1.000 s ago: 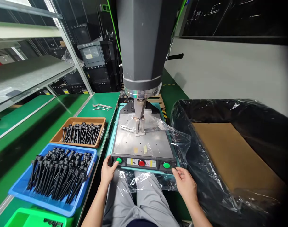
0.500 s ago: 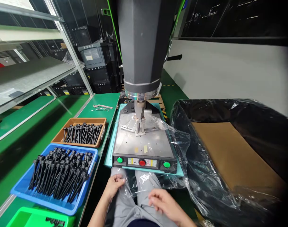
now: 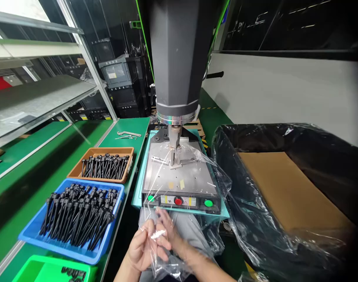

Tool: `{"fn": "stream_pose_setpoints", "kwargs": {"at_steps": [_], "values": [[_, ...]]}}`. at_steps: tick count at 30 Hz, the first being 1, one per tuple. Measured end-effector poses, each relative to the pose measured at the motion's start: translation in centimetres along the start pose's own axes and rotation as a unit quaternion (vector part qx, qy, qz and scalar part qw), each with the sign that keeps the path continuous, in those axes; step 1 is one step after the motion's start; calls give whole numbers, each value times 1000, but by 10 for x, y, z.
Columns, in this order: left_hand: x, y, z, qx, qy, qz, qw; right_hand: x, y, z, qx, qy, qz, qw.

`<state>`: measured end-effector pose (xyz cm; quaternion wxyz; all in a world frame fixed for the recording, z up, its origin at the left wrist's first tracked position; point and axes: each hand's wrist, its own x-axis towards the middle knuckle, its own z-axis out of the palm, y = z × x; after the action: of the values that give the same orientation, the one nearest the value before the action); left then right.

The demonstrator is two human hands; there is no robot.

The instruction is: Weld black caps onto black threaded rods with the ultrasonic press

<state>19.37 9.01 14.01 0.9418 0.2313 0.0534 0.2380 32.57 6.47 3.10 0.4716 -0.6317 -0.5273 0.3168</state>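
Note:
A sheet of clear plastic film [image 3: 167, 268] stretches from the machine's plate down over my lap. My left hand [image 3: 142, 244] is closed with its fingers curled on the film, in front of the machine's front edge. Close beside it, my right hand [image 3: 174, 235] has its fingers stretched out and lies against the film; part of it is behind the left fingers. Above the metal plate [image 3: 193, 181] stands the press head [image 3: 176, 58], its metal tool [image 3: 174, 145] down at a small fixture. The film lies partly over this plate.
At the left, a blue tray [image 3: 58, 252] and a brown tray [image 3: 96, 178] hold many black bolt-like parts. A green tray [image 3: 35, 270] holds a few small black pieces. A wrench [image 3: 128, 134] lies behind. Right, a black-lined box [image 3: 246, 137] contains cardboard [image 3: 296, 192]. Green buttons [image 3: 208, 203] flank a red one.
My right hand has moved left and up to meet my left hand. The film is drawn up over my left hand and the left front of the machine.

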Motion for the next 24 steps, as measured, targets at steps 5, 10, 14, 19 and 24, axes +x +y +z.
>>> {"fn": "stream_pose_setpoints", "kwargs": {"at_steps": [5, 10, 14, 19, 24], "values": [[1, -2, 7, 8, 27, 15, 999, 80, -3, -65, -94, 251, -132, 954], [5, -6, 3, 48, 46, 22, 998, 147, -19, -129, -188, 333, -149, 912], [12, -5, 4, 63, 68, 32, 995, 187, -31, -155, -194, 336, -124, 913], [20, 0, 7, 63, 74, 45, 994, 224, -44, -173, -179, 299, -99, 932], [20, 0, 3, 64, 102, 49, 992, 237, -54, -184, -166, 277, -88, 942]]}}
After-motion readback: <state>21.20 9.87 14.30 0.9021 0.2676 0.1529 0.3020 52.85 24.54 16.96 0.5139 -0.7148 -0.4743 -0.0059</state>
